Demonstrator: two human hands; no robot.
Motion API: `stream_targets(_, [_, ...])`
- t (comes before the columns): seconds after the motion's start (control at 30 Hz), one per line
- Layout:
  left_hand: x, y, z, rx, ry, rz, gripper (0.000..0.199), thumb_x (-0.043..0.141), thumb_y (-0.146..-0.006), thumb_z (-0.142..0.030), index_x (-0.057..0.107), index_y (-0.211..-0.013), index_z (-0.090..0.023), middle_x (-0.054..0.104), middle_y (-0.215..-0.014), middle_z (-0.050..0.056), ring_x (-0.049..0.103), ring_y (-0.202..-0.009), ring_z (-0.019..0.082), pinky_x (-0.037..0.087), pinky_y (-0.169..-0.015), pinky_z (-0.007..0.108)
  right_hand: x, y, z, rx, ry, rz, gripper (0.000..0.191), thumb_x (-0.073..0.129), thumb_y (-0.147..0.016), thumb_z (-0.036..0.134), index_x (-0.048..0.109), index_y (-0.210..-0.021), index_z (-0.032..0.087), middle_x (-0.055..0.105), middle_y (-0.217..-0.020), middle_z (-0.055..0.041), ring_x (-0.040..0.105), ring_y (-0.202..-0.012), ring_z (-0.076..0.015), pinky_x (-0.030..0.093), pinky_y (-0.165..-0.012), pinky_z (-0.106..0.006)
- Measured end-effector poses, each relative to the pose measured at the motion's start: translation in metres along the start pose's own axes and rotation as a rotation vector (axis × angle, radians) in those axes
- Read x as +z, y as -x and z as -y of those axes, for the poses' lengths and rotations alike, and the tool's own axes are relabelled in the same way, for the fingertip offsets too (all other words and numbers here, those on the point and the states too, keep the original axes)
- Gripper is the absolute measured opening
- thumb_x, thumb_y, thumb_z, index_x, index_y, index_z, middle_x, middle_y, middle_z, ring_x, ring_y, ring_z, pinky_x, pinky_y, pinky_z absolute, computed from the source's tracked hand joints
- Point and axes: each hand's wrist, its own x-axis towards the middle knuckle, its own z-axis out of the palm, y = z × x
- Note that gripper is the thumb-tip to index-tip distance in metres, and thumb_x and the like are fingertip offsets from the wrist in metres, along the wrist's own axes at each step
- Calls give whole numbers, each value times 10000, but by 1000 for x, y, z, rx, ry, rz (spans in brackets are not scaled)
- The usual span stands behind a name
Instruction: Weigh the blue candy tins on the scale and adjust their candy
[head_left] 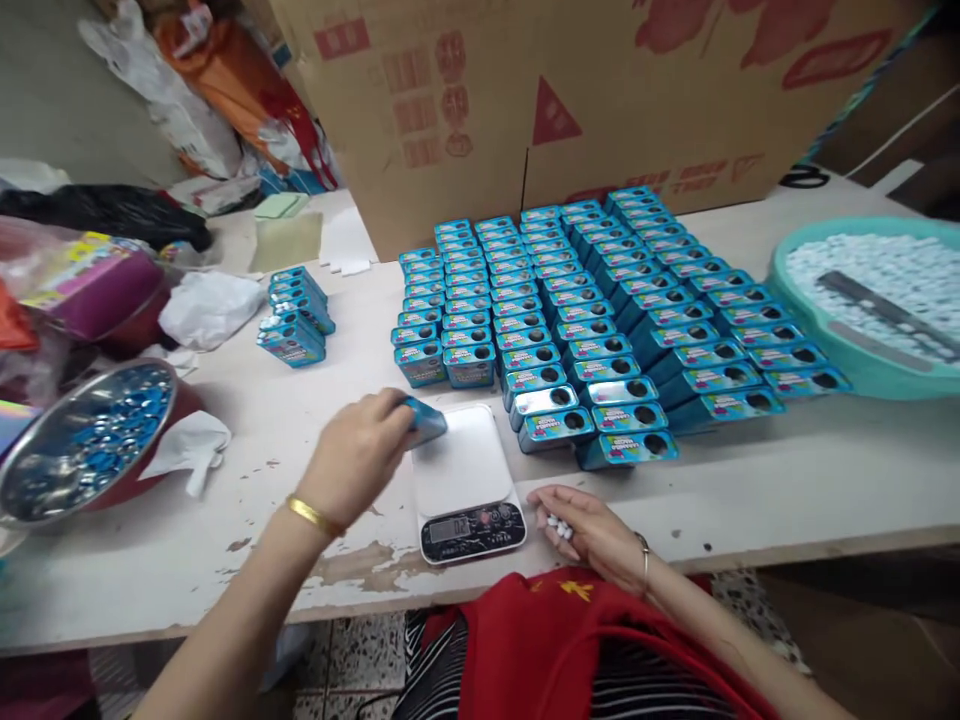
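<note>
My left hand (364,450) is closed on a small blue tin (427,421), tilted over the left rear edge of a white kitchen scale (461,465). The scale's small display is lit. Several white candies (559,526) lie in my right hand (585,525), its fingers curled around them beside the scale's front right corner. Behind the scale stand rows of blue tins (517,320) with dark round openings on top. A smaller group of blue tins (294,335) stands to the left.
At the right is a turquoise basin (862,358) of white candies with a dark scoop (885,305) on them. A metal bowl (26,485) of small blue and silver pieces sits at the left. Behind the tins stands a large cardboard box (487,170). Crumpled white plastic (211,308) lies back left.
</note>
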Motion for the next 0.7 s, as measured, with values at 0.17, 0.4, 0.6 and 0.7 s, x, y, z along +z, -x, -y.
stream_targets(0.17, [14, -26, -53, 145, -8, 136, 150, 435, -894, -228, 569, -844, -185, 600, -905, 60, 544, -766, 191, 430, -654, 324, -9, 12, -1, 12, -176, 54, 372, 810, -638, 350, 620, -847, 108, 579, -703, -27, 523, -538, -68, 372, -408, -138])
stream_targets(0.4, [5, -10, -35, -9, 217, -51, 377, 512, -872, -462, 516, -1109, -169, 590, -1130, 91, 552, -1035, 232, 451, -874, 378, -23, 33, 2, 178, -319, 44, 282, 695, -703, 76, 583, -960, 107, 661, -913, -107, 655, -854, -119, 533, -763, -145])
stream_targets(0.6, [29, 58, -9, -454, 382, -274, 349, 518, -870, -458, 564, -1056, -166, 633, -1013, 59, 596, -940, 177, 476, -858, 325, -23, 39, 2, 239, -186, 106, 348, 762, -698, 179, 555, -973, 126, 637, -811, -46, 614, -674, -70, 497, -591, -116])
stream_targets(0.7, [64, 95, -8, -597, 419, -241, 357, 519, -862, -469, 579, -1041, -166, 645, -990, 60, 607, -912, 179, 485, -844, 328, -17, 41, 8, 220, -85, 154, 392, 812, -652, 267, 566, -924, 126, 610, -776, -12, 515, -563, -31, 406, -478, -113])
